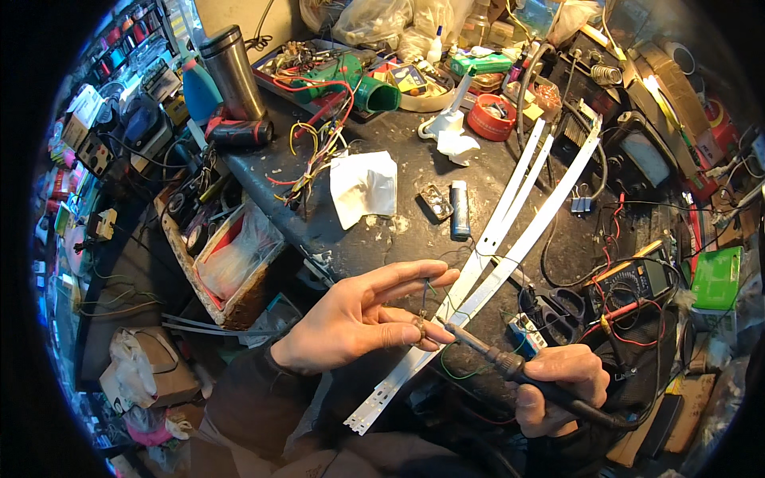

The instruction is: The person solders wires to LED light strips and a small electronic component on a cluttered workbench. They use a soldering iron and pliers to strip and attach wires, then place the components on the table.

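My left hand point(351, 319) is closed in a pinch on a small brownish part point(420, 325) with thin dark and green wires, its exact kind too small to tell. A soldering iron point(550, 390) with a dark handle is gripped in my right hand point(570, 374). The iron's tip points left, close to the left fingertips and the small part; whether they touch I cannot tell. Beneath both hands, long white LED-style strips point(542, 213) lie slantwise across the dark bench. A thin green wire loops below the left fingers.
Beyond my hands lie a lighter point(460, 211), a small metal tin point(434, 202) and white paper point(362, 190). Scissors point(562, 312) and a multimeter point(633, 279) with red leads sit to the right. A steel tumbler point(233, 72) and tangled wires point(319, 155) stand far left; a red tub point(492, 119) is farther back.
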### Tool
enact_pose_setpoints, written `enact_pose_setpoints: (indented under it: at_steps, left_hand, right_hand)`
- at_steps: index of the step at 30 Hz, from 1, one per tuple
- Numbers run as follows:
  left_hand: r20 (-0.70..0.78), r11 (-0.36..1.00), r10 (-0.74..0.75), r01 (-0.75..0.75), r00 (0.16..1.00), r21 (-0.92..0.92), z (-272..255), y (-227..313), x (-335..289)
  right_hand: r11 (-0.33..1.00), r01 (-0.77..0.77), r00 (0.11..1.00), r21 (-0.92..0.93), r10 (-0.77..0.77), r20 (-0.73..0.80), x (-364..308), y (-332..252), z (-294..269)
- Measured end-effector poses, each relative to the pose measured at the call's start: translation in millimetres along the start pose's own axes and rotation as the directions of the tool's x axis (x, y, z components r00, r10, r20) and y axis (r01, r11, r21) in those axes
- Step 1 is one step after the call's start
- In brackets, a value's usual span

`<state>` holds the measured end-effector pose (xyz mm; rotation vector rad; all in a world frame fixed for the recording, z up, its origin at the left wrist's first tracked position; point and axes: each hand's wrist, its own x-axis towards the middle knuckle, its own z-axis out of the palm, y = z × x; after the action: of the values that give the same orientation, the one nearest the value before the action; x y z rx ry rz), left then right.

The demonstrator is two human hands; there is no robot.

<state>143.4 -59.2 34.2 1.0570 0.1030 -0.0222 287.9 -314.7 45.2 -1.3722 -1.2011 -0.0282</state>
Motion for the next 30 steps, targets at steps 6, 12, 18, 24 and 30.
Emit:
enact_pose_setpoints:
  at_steps: [6,12,18,24,30]
  left_hand:
    - [0.003,1.000,-0.016,0.016,1.000,0.013,4,0,1]
    - [-0.013,1.000,-0.024,0.024,1.000,0.003,4,0,3]
    - [0.004,0.999,-0.010,0.010,1.000,0.031,3,-2,4]
    - [0.006,0.999,0.014,-0.014,1.000,0.047,5,-3,5]
    - [0.002,1.000,0.010,-0.010,1.000,0.026,7,-2,6]
  right_hand:
    - [0.998,0.036,0.998,-0.045,-0.033,0.052,4,1,2]
    - [0.996,-0.014,0.989,-0.083,0.027,0.146,9,-5,-3]
    - [0.994,-0.005,0.983,-0.113,0.026,0.183,11,-6,-2]
    - [0.993,0.024,0.976,-0.118,0.003,0.219,14,-10,-1]
    - [0.993,0.037,0.971,-0.112,-0.009,0.238,16,-10,-3]
